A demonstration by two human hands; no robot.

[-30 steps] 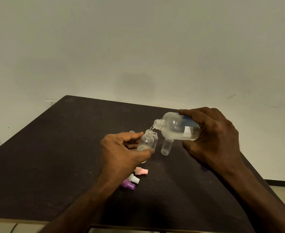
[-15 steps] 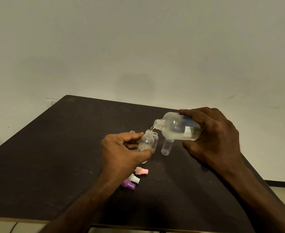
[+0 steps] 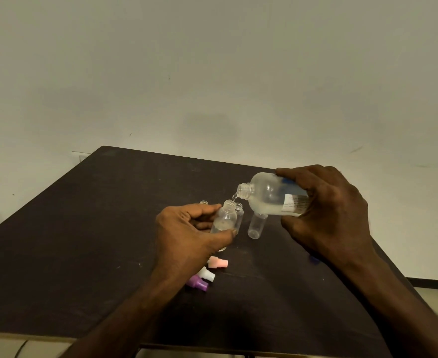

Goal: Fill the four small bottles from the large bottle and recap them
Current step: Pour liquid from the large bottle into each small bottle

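1. I see a dark, matte tabletop, scuffed in places, with a pale plain wall behind its far edge.
2. The large bottle is frosted translucent plastic, round-shouldered, with a threaded neck and a printed label; it is tipped nearly on its side, mouth pointing left.
3. The right hand grasps it round the body, fingers over the top and thumb underneath, so the neck juts out clear of the grip.
4. A thin clear stream falls from that mouth into the small bottle held just below it.
5. The left hand pinches this clear, cylindrical bottle between thumb and curled fingers, upright, open-mouthed, above the middle of the tabletop; its base sits below the thumb (a little liquid seems to show inside, though I cannot judge the level).
6. I count four small bottles: the held one, a second standing right behind it, a third standing under the large bottle, and a fourth of which only the rim peeks past the left fingers.
7. I count three caps lying on their sides toward the near edge, below the left hand: a pink cap, a white cap, a purple cap.
8. A small blue piece lies by the right wrist; I cannot tell what it is.
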